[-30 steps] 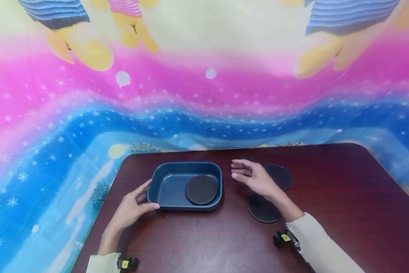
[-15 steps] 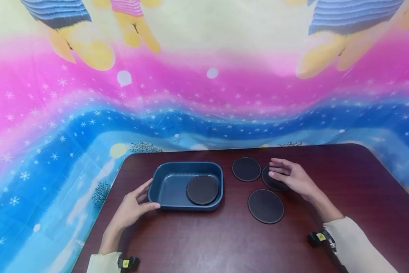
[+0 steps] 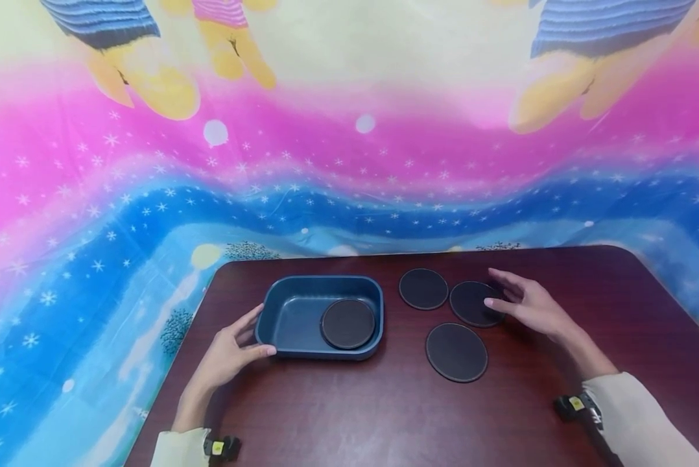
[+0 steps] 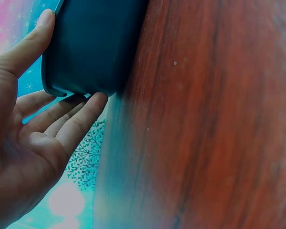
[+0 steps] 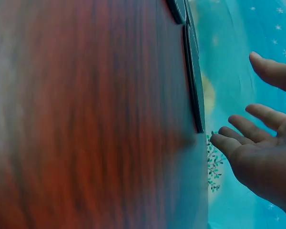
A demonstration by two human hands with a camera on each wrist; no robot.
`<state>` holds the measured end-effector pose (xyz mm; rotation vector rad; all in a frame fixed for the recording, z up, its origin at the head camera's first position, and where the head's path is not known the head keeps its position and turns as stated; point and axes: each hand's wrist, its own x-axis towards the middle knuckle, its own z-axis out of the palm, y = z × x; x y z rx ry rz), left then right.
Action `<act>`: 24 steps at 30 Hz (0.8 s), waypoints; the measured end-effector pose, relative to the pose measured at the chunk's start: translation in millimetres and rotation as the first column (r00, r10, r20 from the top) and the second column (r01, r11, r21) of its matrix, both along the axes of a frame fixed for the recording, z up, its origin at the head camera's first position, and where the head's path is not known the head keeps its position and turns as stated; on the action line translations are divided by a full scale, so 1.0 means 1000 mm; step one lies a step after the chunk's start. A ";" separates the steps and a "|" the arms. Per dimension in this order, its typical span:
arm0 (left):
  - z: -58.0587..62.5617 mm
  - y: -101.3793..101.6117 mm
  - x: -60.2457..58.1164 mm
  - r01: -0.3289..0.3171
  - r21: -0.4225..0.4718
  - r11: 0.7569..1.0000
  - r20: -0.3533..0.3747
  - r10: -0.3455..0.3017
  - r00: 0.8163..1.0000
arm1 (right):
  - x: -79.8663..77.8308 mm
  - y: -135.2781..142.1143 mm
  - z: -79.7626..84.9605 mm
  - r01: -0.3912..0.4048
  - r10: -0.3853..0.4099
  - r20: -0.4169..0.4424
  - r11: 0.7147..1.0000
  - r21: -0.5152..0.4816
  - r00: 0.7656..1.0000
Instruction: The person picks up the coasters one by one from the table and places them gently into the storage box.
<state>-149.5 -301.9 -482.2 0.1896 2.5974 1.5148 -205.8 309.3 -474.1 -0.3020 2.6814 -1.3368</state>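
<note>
My left hand [image 3: 224, 360] holds the left end of a dark blue rectangular container [image 3: 294, 324], thumb at its front corner and fingers along its left side. In the left wrist view, the thumb and fingertips meet the wall of the container [image 4: 93, 45]. Inside it, toward the right end, lies a round black coaster [image 3: 348, 323]. My right hand [image 3: 533, 308] hovers with nothing in it, thumb and fingers apart, over the right edge of another black coaster [image 3: 472, 302]. The right wrist view has this hand [image 5: 262, 138] raised off the tabletop, fingers loosely spread.
Two more black coasters lie on the table, one at the back [image 3: 423, 289] and one nearer the front [image 3: 456, 352]. The dark red wooden table [image 3: 349, 415] ends at a patterned cloth backdrop [image 3: 349, 162] at the back and left.
My right hand has moved from beside the container to the right, across the coasters, uncovering the back and front ones. My left hand has stayed at the container.
</note>
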 end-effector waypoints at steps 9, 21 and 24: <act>-0.001 -0.001 0.000 -0.009 -0.008 1.000 0.001 0.009 1.000 | -0.012 0.004 -0.002 -0.044 0.053 -0.060 0.988 0.147 0.997; 0.001 0.000 -0.001 -0.009 -0.015 1.000 0.010 0.009 1.000 | -0.019 -0.003 -0.006 -0.056 0.082 -0.091 0.965 0.255 0.993; 0.002 0.001 -0.001 -0.012 -0.028 1.000 0.007 0.013 1.000 | -0.017 -0.004 -0.004 -0.021 0.046 -0.097 0.971 0.237 0.994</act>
